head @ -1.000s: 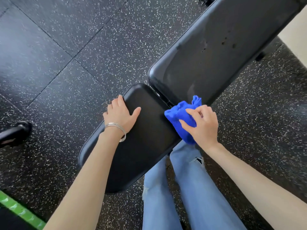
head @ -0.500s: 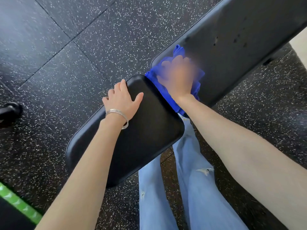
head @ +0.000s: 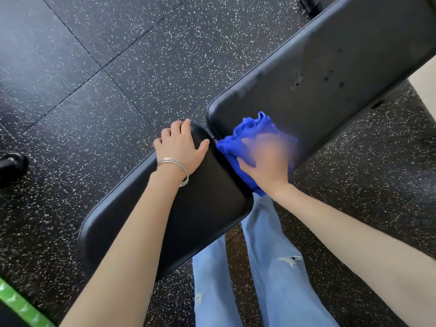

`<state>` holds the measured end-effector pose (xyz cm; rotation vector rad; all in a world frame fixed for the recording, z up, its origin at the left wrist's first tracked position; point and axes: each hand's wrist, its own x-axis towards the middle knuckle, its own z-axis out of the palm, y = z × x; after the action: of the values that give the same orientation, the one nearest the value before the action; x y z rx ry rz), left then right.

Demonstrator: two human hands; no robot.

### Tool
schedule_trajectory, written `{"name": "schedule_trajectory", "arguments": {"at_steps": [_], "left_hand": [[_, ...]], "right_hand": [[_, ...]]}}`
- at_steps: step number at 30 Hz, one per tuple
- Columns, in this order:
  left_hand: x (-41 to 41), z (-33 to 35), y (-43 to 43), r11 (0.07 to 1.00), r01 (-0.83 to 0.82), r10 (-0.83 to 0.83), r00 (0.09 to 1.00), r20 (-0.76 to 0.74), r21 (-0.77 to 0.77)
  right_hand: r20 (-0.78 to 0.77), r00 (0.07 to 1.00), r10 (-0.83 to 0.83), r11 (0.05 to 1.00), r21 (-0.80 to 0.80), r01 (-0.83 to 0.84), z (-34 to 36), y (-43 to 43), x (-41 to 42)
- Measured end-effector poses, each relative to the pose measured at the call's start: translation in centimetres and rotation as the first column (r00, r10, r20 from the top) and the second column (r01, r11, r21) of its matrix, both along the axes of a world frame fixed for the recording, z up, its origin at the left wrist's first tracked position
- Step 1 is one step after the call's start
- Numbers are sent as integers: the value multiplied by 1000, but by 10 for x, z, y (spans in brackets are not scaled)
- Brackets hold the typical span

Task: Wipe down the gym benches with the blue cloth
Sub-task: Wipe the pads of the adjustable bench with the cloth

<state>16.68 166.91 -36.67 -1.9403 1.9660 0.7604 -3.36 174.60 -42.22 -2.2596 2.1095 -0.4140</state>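
Gym bench (head: 295,95), black and padded, runs diagonally from the lower left to the upper right of the frame over a speckled rubber floor (head: 118,67). Its long back pad (head: 342,55) fills the upper right and its shorter seat pad (head: 207,204) sits in the centre, with a narrow gap between the two. Below the seat, at the bottom centre, are the person's legs in light blue jeans (head: 271,279). The left hand (head: 180,147) rests on the upper corner of the seat pad, palm down, thumb spread across the top and fingers bent over the far edge, apparently as a brace. The right hand (head: 266,159) presses on the blue cloth (head: 250,131) at the lower end of the back pad, just beside the gap. This hand is smeared by motion, so I cannot tell whether its fingers lie flat on the cloth or curl into it. The cloth is bunched, touches the back pad and hangs a little over its near edge. Thin silver bangles (head: 175,165) circle the left wrist. Small dark spots (head: 330,77) dot the back pad further up. I judge the step in hand to be wiping the back pad's lower end. The next move probably calls for longer strokes up the pad toward those spots, with firm, even pressure.
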Motion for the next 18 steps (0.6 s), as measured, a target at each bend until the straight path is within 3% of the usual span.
{"name": "schedule_trajectory", "arguments": {"at_steps": [6,9,12,15,18], "left_hand": [[-6,-4,5,998,-53,53,999,4,-40],[-5,-5,4,997,-62,62,998,6,-49],[-6,-6,5,996,-70,70,998,-5,-48],[-5,-6,4,997,-68,69,998,4,-35],[-5,-4,4,998,-48,49,999,19,-30]], "right_hand": [[-76,996,35,999,20,-34,-2,-24,9],[-70,993,91,996,-3,-92,-1,-53,18],[-38,998,41,999,16,-41,3,-101,34],[-49,997,54,991,125,-47,10,-148,38],[-66,995,-75,948,306,91,16,-181,11]]}}
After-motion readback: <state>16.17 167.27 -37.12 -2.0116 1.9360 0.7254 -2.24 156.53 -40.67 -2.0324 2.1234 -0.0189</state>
